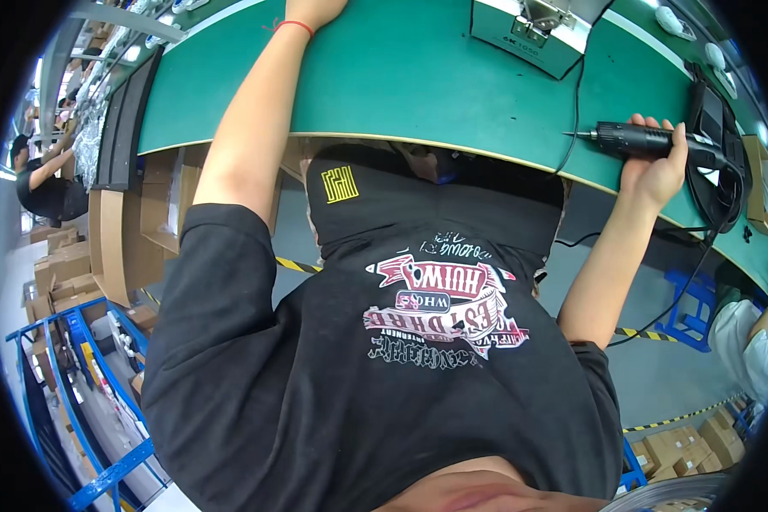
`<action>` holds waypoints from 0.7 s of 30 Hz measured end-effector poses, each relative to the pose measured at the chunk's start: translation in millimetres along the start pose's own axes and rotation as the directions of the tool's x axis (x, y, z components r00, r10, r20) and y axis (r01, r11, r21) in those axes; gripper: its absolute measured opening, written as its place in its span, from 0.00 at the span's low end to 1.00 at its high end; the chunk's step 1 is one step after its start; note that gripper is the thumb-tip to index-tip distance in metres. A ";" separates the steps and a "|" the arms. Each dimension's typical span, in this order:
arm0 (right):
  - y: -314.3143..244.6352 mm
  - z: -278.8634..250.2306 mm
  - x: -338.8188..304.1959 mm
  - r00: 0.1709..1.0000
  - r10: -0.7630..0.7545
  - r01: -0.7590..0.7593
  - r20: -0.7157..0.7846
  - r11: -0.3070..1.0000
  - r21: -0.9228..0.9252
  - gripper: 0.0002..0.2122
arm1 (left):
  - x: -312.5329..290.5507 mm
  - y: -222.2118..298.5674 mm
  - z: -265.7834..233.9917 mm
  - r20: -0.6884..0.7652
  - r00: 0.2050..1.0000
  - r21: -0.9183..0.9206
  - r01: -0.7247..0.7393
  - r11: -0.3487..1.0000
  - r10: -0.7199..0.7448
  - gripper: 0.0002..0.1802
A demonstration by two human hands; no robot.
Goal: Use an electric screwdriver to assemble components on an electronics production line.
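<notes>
My right hand [657, 175] is over the right part of the green workbench [401, 85], palm up, with its fingers wrapped round a black electric screwdriver [631, 136]. The screwdriver lies nearly level and its thin bit points left. A black cable runs from its rear end. My left hand [316, 10] reaches to the top edge of the view, a red string on its wrist. Its fingers are cut off by that edge, so whether it holds anything does not show. Between the hands, farther back, stands a box-shaped machine [529, 38] with a metal mechanism on its front.
A black case or tray [717, 145] lies at the bench's right end, with cables beside it. White items [674, 23] line the far side. At left are a dark panel [128, 119], cardboard boxes [119, 247] and a blue rack [85, 367]. Other people are at far left and right.
</notes>
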State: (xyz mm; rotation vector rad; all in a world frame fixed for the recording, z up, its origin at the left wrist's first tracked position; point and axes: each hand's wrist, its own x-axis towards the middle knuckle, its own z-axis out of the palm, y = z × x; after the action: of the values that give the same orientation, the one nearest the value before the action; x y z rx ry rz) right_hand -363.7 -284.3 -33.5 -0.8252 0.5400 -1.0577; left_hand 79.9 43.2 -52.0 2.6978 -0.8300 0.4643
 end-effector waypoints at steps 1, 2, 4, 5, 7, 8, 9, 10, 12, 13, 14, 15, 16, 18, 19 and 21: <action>1.1 1.2 0.2 1.000 0.001 -0.001 0.003 1.000 0.000 0.13 | -0.1 -3.4 -0.8 -0.006 1.000 0.047 0.016 0.999 -0.016 0.21; 2.7 2.7 1.9 1.000 0.004 -0.004 0.005 1.000 -0.002 0.13 | -1.8 -8.2 -1.0 -0.010 0.999 0.095 0.034 0.995 -0.033 0.21; 1.9 -14.8 6.8 1.000 -0.027 0.027 0.004 1.000 0.015 0.12 | -13.8 27.3 -29.3 -0.002 0.982 -0.691 -0.137 0.710 0.187 0.21; 2.7 -11.1 8.2 1.000 -0.009 0.009 0.013 1.000 0.013 0.12 | -16.1 24.5 -35.8 0.006 0.985 -0.684 -0.121 0.719 0.171 0.21; 3.8 -4.0 11.7 0.998 -0.024 0.024 0.064 1.000 -0.001 0.12 | -11.2 14.7 -20.8 -0.163 0.982 -0.047 -0.106 0.993 0.097 0.22; 5.3 -6.6 13.4 0.997 -0.040 0.041 0.070 0.999 -0.017 0.12 | -8.9 16.3 -16.4 -0.157 0.981 -0.047 -0.122 0.991 0.114 0.21; 6.3 -10.3 16.0 0.995 -0.060 0.063 0.079 0.998 -0.029 0.12 | -4.5 19.3 -15.4 -0.155 0.979 -0.047 -0.141 0.989 0.132 0.21; 7.0 -15.6 24.7 0.996 -0.050 0.053 0.075 0.998 -0.040 0.12 | 0.4 19.2 -14.5 -0.141 0.982 -0.051 -0.135 0.990 0.126 0.21; 12.2 -32.9 39.7 0.989 -0.022 0.012 0.149 0.997 0.070 0.12 | 2.2 16.8 -6.0 -0.167 0.972 -0.047 -0.176 0.983 0.166 0.19; 14.3 -31.3 39.7 0.988 -0.021 0.011 0.153 0.998 0.063 0.12 | 2.0 14.4 -5.2 -0.166 0.973 -0.053 -0.170 0.984 0.159 0.19; 15.5 -29.3 39.0 0.989 -0.021 0.013 0.146 0.998 0.058 0.12 | 1.3 11.9 -5.0 -0.170 0.973 -0.042 -0.163 0.986 0.154 0.19; 16.1 -27.1 38.0 0.990 -0.023 0.016 0.141 0.998 0.054 0.12 | 0.0 9.3 -5.6 -0.175 0.973 -0.032 -0.156 0.987 0.149 0.19; 16.2 -24.6 36.8 0.990 -0.027 0.020 0.136 0.998 0.051 0.12 | -2.2 6.4 -6.8 -0.183 0.973 -0.021 -0.150 0.989 0.143 0.18; 13.1 -17.3 35.7 0.990 -0.038 0.032 0.135 0.998 0.047 0.12 | -20.2 4.0 -14.6 -0.197 0.971 -0.016 -0.143 0.990 0.137 0.18; 12.6 -14.4 34.7 0.992 -0.039 0.036 0.123 0.999 0.022 0.12 | -38.4 10.9 -15.4 -0.041 0.994 -0.099 -0.107 0.989 0.104 0.19; 8.8 -17.9 28.1 0.994 -0.073 0.075 0.083 0.997 -0.026 0.13 | -101.6 34.0 -12.1 0.266 0.959 -0.257 -0.031 0.966 0.101 0.21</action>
State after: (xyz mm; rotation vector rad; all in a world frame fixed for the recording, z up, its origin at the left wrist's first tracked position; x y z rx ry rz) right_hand -360.7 -313.6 -51.4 -0.9162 0.4587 -1.0809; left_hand -22.0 70.4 -73.9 2.5358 -0.9824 -0.0116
